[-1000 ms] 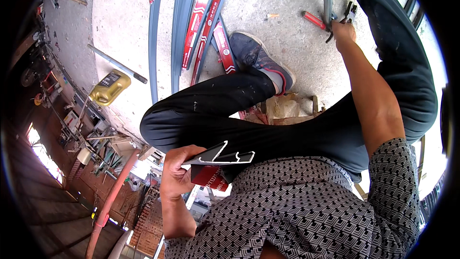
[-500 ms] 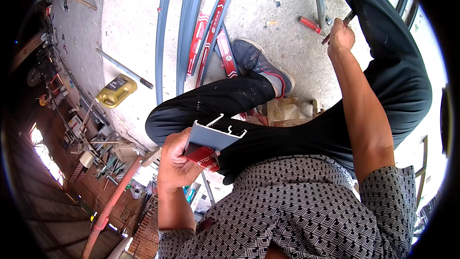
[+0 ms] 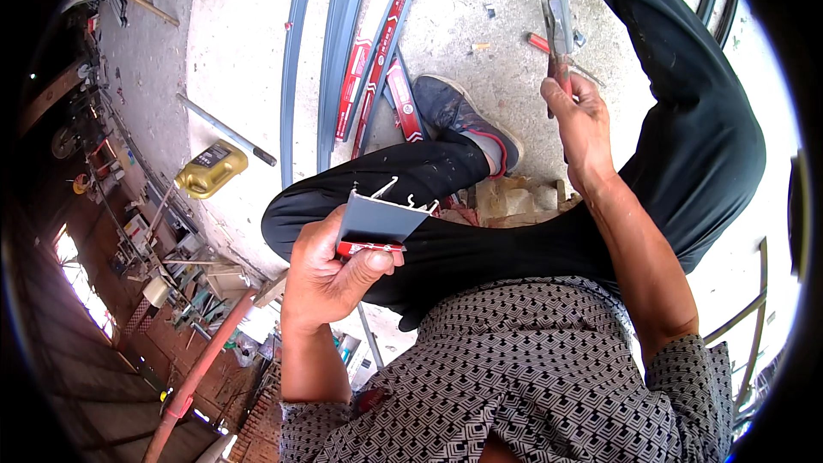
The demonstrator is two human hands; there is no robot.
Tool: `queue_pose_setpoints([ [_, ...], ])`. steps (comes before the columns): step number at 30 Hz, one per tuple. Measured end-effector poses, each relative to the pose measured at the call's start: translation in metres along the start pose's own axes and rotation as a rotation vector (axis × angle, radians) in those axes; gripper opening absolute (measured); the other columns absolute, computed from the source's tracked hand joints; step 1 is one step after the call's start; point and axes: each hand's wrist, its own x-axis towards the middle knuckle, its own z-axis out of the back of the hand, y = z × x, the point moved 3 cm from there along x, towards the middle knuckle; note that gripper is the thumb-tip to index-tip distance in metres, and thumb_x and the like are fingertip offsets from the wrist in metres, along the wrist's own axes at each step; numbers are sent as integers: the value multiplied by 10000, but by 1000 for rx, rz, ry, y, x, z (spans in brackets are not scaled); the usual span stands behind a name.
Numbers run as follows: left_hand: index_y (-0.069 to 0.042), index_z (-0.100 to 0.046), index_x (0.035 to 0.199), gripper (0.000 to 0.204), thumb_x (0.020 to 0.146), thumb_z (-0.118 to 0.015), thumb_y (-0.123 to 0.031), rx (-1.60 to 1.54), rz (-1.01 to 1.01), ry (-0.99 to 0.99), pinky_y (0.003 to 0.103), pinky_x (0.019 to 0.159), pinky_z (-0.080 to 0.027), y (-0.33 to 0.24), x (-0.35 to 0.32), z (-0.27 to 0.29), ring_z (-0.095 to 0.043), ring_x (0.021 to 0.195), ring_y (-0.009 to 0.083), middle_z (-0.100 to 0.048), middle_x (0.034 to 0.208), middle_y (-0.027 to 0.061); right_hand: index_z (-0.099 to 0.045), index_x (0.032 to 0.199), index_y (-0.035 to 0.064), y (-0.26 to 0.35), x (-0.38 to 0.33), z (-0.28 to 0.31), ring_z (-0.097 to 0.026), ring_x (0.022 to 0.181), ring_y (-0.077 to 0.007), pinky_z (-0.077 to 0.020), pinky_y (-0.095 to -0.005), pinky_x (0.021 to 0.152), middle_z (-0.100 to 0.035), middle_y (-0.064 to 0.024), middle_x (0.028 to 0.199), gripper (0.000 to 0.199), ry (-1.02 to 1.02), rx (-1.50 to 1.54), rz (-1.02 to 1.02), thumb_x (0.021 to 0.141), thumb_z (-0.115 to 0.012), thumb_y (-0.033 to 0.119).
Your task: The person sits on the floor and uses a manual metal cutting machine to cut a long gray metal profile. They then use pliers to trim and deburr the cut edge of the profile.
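My left hand [image 3: 321, 287] is closed round a short grey profile piece [image 3: 380, 225], held over my folded leg. Hooked ribs show along the cut end of that piece, and a strip of red printed film [image 3: 364, 249] lies under my thumb. Out to the right, my right hand [image 3: 585, 124] grips red-handled pliers [image 3: 559, 30] whose metal jaws point away from me. Past them on the floor is a screwdriver [image 3: 538, 42] with a red handle, partly hidden behind the pliers.
Long grey profiles [image 3: 339, 60] and red-labelled strips [image 3: 386, 51] lie on the concrete at the far left of my shoe [image 3: 454, 111]. A gold jug [image 3: 211, 169] and a metal rod [image 3: 225, 129] are further left. A reddish pole [image 3: 201, 360] slants at lower left.
My right hand has come left and nearer, and the pliers now show upright in it. The profile piece in my left hand has tilted, with the thumb now lying along the red film.
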Motion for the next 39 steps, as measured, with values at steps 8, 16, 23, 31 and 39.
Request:
queue_pose_setpoints([
  [8, 42, -672, 1162, 440, 952, -803, -322, 39, -9, -37, 251, 684, -549, 3, -5, -2, -688, 756, 101, -735, 847, 58, -724, 982, 17, 84, -25, 34, -533, 1257, -168, -425, -349, 1066, -516, -111, 1466, 123, 285, 434, 554, 885, -794, 46],
  [16, 34, -679, 1136, 397, 953, -801, -298, 81, -33, -57, 255, 678, -550, 3, -5, -6, -702, 730, 112, -744, 837, 62, -572, 935, 48, 114, -31, 50, -460, 1464, -399, -315, -598, 1209, -551, -274, 1466, 171, 652, 576, 369, 777, -575, 113],
  [23, 25, -694, 1062, 347, 949, -806, -283, 122, -51, -105, 255, 660, -538, 5, -6, -7, -705, 708, 118, -747, 820, 60, -683, 1120, -40, 122, -40, 55, -537, 1404, -361, -390, -483, 1171, -622, -251, 1355, 533, 836, 280, 457, 643, -446, -47],
  [31, 45, -668, 1053, 364, 958, -793, -283, 204, -94, -128, 274, 655, -537, 7, -7, -7, -690, 713, 140, -732, 814, 93, -743, 1058, -9, 138, -45, 62, -657, 1135, -318, -487, -468, 1030, -580, -250, 1353, 591, 789, -199, 1023, 548, -477, -142],
  [39, 59, -626, 1045, 399, 990, -752, -316, 331, -155, -173, 276, 600, -538, 1, -6, -14, -660, 650, 148, -707, 770, 114, -809, 1091, 79, 154, -38, 68, -665, 1163, -390, -343, -689, 1150, -592, -274, 1359, 600, 752, -545, 1242, 521, -671, -49],
])
